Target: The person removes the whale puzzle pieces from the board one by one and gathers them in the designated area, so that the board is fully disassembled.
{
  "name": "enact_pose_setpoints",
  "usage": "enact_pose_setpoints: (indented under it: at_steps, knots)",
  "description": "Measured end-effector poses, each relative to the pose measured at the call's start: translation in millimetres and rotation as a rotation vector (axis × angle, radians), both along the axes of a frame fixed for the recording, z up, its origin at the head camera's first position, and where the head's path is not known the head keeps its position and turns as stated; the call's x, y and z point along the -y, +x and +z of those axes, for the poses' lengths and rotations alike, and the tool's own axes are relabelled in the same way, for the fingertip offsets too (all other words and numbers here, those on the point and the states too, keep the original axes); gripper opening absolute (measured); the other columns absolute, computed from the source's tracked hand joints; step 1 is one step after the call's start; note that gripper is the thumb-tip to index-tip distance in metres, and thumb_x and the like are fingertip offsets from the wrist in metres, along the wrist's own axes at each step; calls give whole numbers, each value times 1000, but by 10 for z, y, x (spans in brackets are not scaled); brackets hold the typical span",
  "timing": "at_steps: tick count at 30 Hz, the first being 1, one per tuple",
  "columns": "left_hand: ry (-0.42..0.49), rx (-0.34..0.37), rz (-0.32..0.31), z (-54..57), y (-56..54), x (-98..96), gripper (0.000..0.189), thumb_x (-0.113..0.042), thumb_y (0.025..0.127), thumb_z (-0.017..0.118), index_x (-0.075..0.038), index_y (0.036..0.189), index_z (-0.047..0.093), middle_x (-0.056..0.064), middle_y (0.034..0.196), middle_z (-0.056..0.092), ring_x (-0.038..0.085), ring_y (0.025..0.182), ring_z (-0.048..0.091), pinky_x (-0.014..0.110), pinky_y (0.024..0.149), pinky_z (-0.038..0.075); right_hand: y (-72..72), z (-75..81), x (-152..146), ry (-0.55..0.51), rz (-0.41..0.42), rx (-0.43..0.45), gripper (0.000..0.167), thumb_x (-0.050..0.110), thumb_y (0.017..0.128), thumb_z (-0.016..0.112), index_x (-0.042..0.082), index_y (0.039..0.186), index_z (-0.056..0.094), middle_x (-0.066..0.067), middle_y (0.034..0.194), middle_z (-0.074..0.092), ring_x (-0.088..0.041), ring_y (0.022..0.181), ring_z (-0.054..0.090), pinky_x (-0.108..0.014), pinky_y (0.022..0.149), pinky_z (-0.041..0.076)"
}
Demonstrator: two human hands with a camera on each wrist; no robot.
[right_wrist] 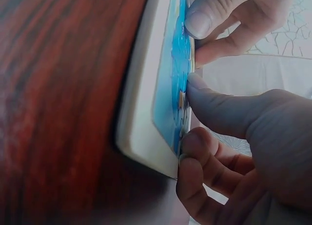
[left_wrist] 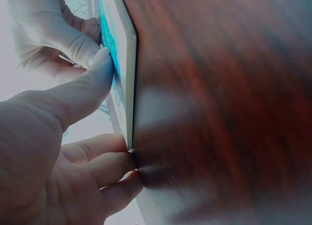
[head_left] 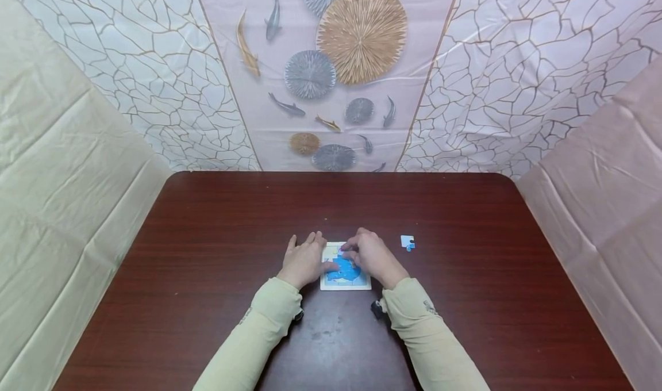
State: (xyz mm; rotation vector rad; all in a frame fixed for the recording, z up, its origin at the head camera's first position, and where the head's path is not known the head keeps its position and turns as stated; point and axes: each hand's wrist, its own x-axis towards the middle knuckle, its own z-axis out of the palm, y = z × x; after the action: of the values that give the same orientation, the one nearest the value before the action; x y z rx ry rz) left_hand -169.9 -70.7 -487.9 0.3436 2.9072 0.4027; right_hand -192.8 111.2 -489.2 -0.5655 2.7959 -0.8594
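Observation:
A small jigsaw puzzle [head_left: 345, 279] with a blue picture lies in a pale tray frame [head_left: 345, 288] on the table. My left hand [head_left: 303, 261] is at its left side, fingers stretched out, the thumb [left_wrist: 100, 64] pressing on the blue picture. From the right, my right hand [head_left: 373, 257] reaches over the puzzle. Its curled thumb [right_wrist: 207, 96] and fingers [right_wrist: 195, 144] pinch a puzzle piece near the upper middle of the picture; the fingers hide most of that piece.
A loose jigsaw piece [head_left: 407, 241], white and blue, lies on the table to the right of the tray. The dark red-brown table [head_left: 233, 224] reaches back to a patterned cloth wall [head_left: 331, 103]. Cloth also hangs on both sides.

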Motion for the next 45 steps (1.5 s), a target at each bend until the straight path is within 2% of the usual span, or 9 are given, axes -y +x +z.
enact_pose_setpoints:
  at_steps: [5, 18, 29, 35, 43, 45]
  knots:
    - [-3, 4, 0, 0, 3, -5, 79, -56, 81, 72, -6, 139, 53, 14, 150, 41, 24, 140, 35, 58, 113, 17, -2, -3, -4, -9, 1, 8, 15, 13, 85, 76, 12, 100, 78, 2, 81, 53, -13, 70, 50, -26, 62, 47]
    - [4, 5, 1, 17, 8, -4, 79, -55, 82, 71, -6, 140, 52, 14, 150, 40, 24, 141, 34, 57, 113, 17, 0, -45, -10, 4, 9, -45, 14, 17, 84, 77, 13, 98, 78, 4, 78, 51, -11, 67, 50, -25, 61, 47]
    - [-5, 6, -7, 25, 2, -2, 80, -56, 82, 71, -6, 141, 51, 15, 150, 41, 24, 140, 35, 58, 113, 18, -9, -57, -19, 16, 53, -84, 19, 14, 85, 76, 15, 104, 78, 3, 80, 51, -11, 66, 48, -24, 58, 45]
    - [-3, 2, -8, 27, -1, 8, 79, -56, 82, 71, -6, 140, 52, 15, 149, 42, 25, 139, 37, 58, 112, 19, -47, -14, 1, 20, 45, -34, 15, 13, 86, 75, 15, 101, 78, 2, 81, 54, -12, 68, 51, -26, 61, 47]
    - [5, 6, -8, 7, -4, 4, 78, -56, 82, 71, -7, 139, 52, 13, 149, 42, 24, 140, 36, 58, 113, 17, -119, 76, 85, 60, 10, 9, 9, 8, 82, 78, 14, 87, 75, -1, 85, 59, -15, 74, 54, -30, 68, 50]
    - [9, 12, -5, 4, -2, 7, 78, -55, 81, 71, -7, 139, 53, 13, 150, 42, 24, 140, 35, 58, 113, 17, -124, 89, 109, 70, 9, 49, 10, 6, 82, 78, 14, 84, 72, -2, 86, 58, -16, 75, 54, -30, 67, 50]
